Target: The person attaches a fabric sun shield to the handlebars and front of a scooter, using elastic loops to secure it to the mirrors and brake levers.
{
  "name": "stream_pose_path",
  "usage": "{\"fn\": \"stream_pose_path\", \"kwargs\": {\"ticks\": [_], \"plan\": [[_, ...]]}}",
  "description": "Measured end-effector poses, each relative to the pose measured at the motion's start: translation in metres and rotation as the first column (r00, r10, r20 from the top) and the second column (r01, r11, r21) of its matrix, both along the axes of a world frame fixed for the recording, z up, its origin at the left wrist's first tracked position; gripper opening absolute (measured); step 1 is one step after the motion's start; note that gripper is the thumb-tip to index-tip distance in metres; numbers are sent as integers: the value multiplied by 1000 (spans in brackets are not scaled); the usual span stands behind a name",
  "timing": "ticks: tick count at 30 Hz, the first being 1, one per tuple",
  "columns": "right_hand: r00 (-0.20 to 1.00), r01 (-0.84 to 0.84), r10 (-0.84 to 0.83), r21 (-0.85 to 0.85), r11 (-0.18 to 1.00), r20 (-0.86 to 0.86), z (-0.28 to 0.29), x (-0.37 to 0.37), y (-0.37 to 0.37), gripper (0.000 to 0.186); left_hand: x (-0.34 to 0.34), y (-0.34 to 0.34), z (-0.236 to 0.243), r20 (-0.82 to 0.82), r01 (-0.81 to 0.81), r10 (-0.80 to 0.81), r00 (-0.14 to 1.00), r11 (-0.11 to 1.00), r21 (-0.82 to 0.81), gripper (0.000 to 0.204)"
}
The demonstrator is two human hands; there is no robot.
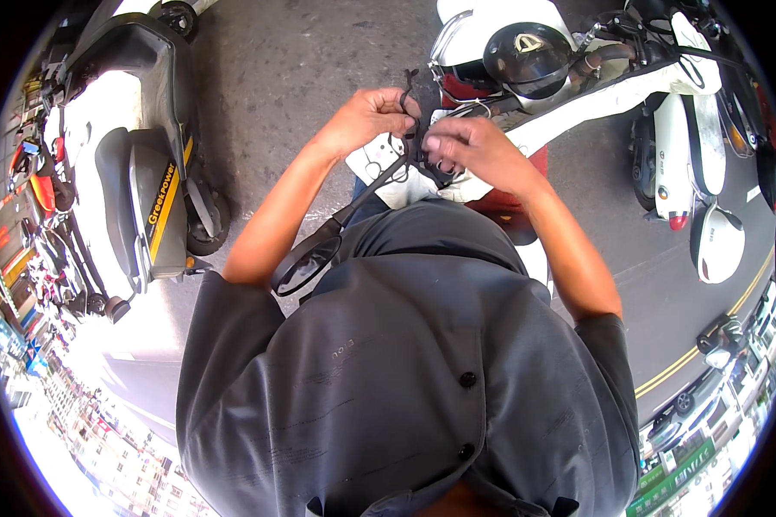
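Note:
My left hand (366,119) pinches a thin black cord (408,84) between thumb and fingers, with a loose end sticking up beyond them. Close beside it, my right hand (474,148) is bent over dark parts, its fingers curled; whatever they hold is hidden. Below both hands lies a white scooter panel (372,157). From there a black stem slants toward me to a rear-view mirror (310,263), near my left forearm. Thin dark loops of cord or cable (394,172) hang across the white panel.
On the left stands a grey and black scooter (138,185) with a yellow stripe. A black helmet (530,59) rests among white scooter parts ahead on the right. Farther right are a white scooter (685,155) and a white helmet (720,244). Grey asphalt (272,65) lies between the vehicles.

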State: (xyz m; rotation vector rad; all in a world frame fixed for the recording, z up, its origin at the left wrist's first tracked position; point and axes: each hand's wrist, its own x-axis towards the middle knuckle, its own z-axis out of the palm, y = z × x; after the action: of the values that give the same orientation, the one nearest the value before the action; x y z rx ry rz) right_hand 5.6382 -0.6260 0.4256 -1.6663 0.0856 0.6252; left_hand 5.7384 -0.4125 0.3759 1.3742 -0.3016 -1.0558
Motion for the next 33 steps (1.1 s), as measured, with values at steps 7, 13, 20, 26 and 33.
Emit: {"fn": "stream_pose_path", "kwargs": {"ticks": [7, 13, 20, 26, 33], "plan": [[999, 16, -22, -155, 988, -37, -15, 27, 5, 20, -4, -10, 13, 835, -36, -54, 548, 996, 88, 24], [982, 136, -135, 4, 991, -130, -22, 25, 12, 21, -12, -9, 3, 751, -184, 75, 656, 981, 62, 24], [991, 55, -53, 20, 998, -119, -23, 33, 12, 15, -16, 6, -17, 262, -182, 198, 945, 980, -85, 16], [992, 83, -84, -12, 996, -94, -29, 37, 10, 14, -27, 5, -25, 72, -256, 270, 960, 953, -162, 15], [982, 122, -112, 59, 991, -151, -12, 24, -11, 17, -45, -2, -35, -370, -534, 436, 820, 817, -219, 25]]}}
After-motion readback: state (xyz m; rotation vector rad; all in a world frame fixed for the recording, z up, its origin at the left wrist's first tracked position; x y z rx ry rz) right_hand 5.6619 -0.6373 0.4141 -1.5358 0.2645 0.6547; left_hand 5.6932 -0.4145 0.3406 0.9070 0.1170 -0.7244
